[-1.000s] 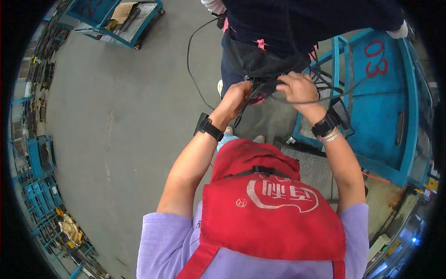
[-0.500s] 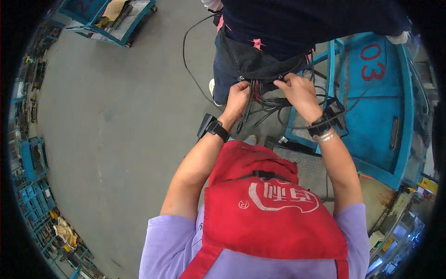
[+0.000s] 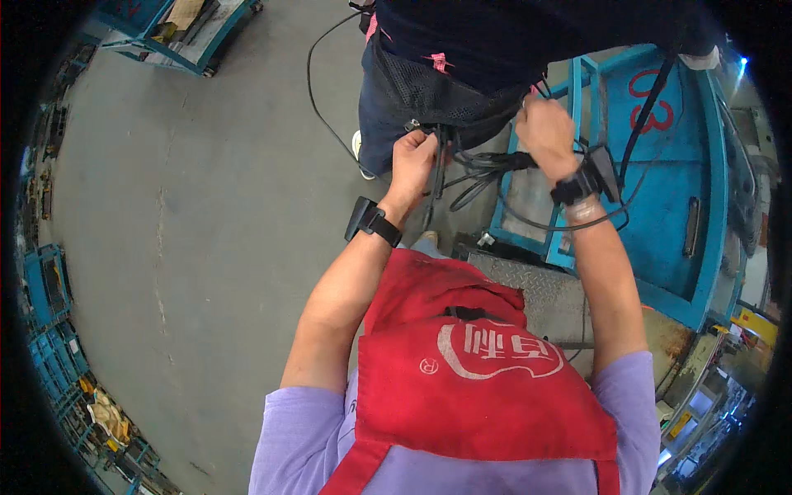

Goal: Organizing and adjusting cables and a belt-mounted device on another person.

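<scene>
A black mesh pouch (image 3: 429,95) hangs at the waist of a person in dark clothes. My left hand (image 3: 415,165) is closed at the pouch's lower edge, with its fingertips pinching the edge beside a small metal zipper end. Dark cables (image 3: 478,172) spill from under the pouch in loose loops, and some hang just right of my left hand. My right hand (image 3: 546,134) is closed near the pouch's right end; whatever its fingers hold is hidden behind it. A black band with a box-like device sits on each of my wrists.
At the right stands a blue metal cabinet (image 3: 660,190) with a frame beside the cables. A blue cart (image 3: 177,37) is at the far left. A single cable (image 3: 312,91) loops left of the person. Below lies a patterned metal plate (image 3: 536,289); racks line the left edge.
My right hand has moved up and right along the pouch, away from my left hand. The left stays at the pouch's edge. The view has shifted slightly.
</scene>
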A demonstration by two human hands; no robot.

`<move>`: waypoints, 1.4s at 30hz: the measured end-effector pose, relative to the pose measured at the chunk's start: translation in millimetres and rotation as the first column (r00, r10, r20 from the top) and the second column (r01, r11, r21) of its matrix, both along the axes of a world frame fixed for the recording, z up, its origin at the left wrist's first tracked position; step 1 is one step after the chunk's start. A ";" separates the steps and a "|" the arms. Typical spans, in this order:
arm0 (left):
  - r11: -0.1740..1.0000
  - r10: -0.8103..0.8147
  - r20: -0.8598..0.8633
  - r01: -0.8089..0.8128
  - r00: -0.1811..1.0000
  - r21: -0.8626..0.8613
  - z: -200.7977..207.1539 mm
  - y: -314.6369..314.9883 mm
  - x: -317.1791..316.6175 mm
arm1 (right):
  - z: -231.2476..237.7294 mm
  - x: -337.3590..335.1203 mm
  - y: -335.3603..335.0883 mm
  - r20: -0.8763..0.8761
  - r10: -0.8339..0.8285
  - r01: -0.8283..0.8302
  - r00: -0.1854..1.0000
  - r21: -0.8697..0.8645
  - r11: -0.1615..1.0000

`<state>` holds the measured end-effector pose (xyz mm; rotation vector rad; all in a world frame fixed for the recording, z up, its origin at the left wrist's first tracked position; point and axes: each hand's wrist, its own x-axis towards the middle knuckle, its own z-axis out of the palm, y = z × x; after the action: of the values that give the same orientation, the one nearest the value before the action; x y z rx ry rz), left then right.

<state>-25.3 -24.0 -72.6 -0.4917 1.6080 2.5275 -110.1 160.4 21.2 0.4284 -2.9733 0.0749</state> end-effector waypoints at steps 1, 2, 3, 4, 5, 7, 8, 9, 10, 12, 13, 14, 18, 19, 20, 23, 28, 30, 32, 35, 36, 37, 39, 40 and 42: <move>1.000 -0.013 0.001 0.013 1.000 -0.007 6.0 0.9 1.7 | 0.1 -8.4 3.1 0.003 -0.069 0.068 0.998 0.050 0.996; 1.000 -0.005 0.002 0.005 1.000 -0.009 7.9 4.3 4.4 | 3.9 -12.4 6.0 0.083 -0.105 0.095 0.991 0.113 0.989; 1.000 0.011 0.002 -0.011 1.000 -0.012 9.9 7.1 5.8 | 3.3 -13.1 10.0 0.067 -0.045 0.044 0.997 0.016 0.999; 1.000 0.028 0.000 -0.028 1.000 -0.015 11.5 9.1 8.1 | 1.8 -11.3 16.2 0.044 0.013 -0.010 0.999 -0.080 0.997; 0.983 0.005 -0.032 -0.010 0.999 -0.182 12.5 8.0 12.4 | 2.0 -7.6 20.0 0.017 0.070 -0.066 0.997 -0.174 0.983; 0.868 -0.055 -0.070 0.012 0.996 -0.496 14.8 2.7 26.8 | 8.6 14.5 26.2 0.189 0.146 -0.074 0.971 -0.345 0.936; 0.803 -0.024 -0.153 -0.072 0.988 -0.592 19.9 2.7 34.5 | 11.2 26.4 33.0 0.259 0.226 -0.094 0.939 -0.439 0.894; 0.746 -0.040 -0.284 -0.160 0.958 -0.646 22.4 1.4 39.0 | 16.0 37.6 38.5 0.316 0.304 -0.100 0.899 -0.527 0.844; 0.683 -0.068 -0.407 -0.255 0.911 -0.685 24.0 0.3 41.9 | 18.4 44.3 43.1 0.334 0.421 -0.222 0.843 -0.496 0.839; 0.574 -0.150 -0.511 -0.346 0.846 -0.742 27.2 -1.6 48.1 | 20.7 54.3 49.1 0.377 0.622 -0.457 0.687 -0.441 0.772; 0.530 -0.192 -0.500 -0.340 0.844 -0.777 28.9 -2.6 51.5 | 22.1 59.3 49.4 0.394 0.630 -0.486 0.669 -0.409 0.772; 0.484 -0.233 -0.486 -0.334 0.842 -0.809 30.5 -3.2 53.4 | 23.3 64.2 47.9 0.412 0.637 -0.515 0.651 -0.376 0.770; 0.441 -0.226 -0.489 -0.359 0.843 -0.822 39.0 -2.7 56.4 | 39.6 67.6 28.6 0.598 0.614 -0.480 0.516 -0.392 0.785; 0.451 -0.216 -0.481 -0.350 0.849 -0.821 40.1 -4.0 57.0 | 38.9 67.0 26.8 0.606 0.636 -0.443 0.478 -0.460 0.770; 0.461 -0.207 -0.473 -0.341 0.856 -0.819 41.0 -5.6 57.7 | 44.1 64.6 24.2 0.574 0.689 -0.415 0.442 -0.550 0.724; 0.525 0.073 -0.445 -0.414 0.892 -0.743 29.4 -14.0 64.0 | 57.0 56.1 15.9 0.510 0.773 -0.345 0.378 -0.697 0.629; 0.293 -0.606 -0.374 -0.240 0.702 -0.925 6.2 -16.0 67.9 | 54.7 46.3 -23.4 0.402 0.701 -0.255 0.589 -0.731 0.633; 0.455 -0.524 -0.416 -0.168 0.743 -0.874 33.3 -3.2 55.0 | 48.7 35.7 -30.2 0.284 0.670 -0.254 0.686 -0.770 0.586; 0.535 -0.456 -0.444 -0.161 0.771 -0.829 46.1 -1.6 47.8 | 59.2 36.1 -34.8 0.342 0.583 -0.129 0.737 -0.775 0.618; 0.507 -0.220 -0.610 -0.445 0.761 -0.738 30.2 -24.4 59.9 | 53.4 26.9 -27.3 0.310 0.529 -0.105 0.790 -0.781 0.616; 0.407 0.015 -0.646 -0.594 0.764 -0.694 27.7 -38.3 68.7 | 51.1 24.4 -23.0 0.284 0.509 -0.137 0.812 -0.756 0.640; 0.270 0.237 -0.668 -0.708 0.705 -0.652 27.5 -48.9 82.1 | 49.3 22.5 -19.3 0.254 0.487 -0.164 0.836 -0.731 0.663; 0.258 0.034 -0.673 -0.657 0.739 -0.709 39.0 -46.3 120.5 | 49.6 21.5 -28.4 0.242 0.521 -0.190 0.819 -0.742 0.643; 0.248 -0.058 -0.660 -0.630 0.749 -0.736 44.4 -43.7 135.9 | 51.3 25.2 -32.7 0.242 0.541 -0.204 0.805 -0.743 0.637; 0.496 -0.301 -0.559 -0.374 0.772 -0.783 45.9 -7.0 130.0 | 48.6 24.9 -36.2 0.284 0.517 -0.134 0.808 -0.765 0.630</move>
<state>104.8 -31.0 -26.7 0.4175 3.1743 1.6863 -85.2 124.2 69.8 0.9497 -2.8831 1.5550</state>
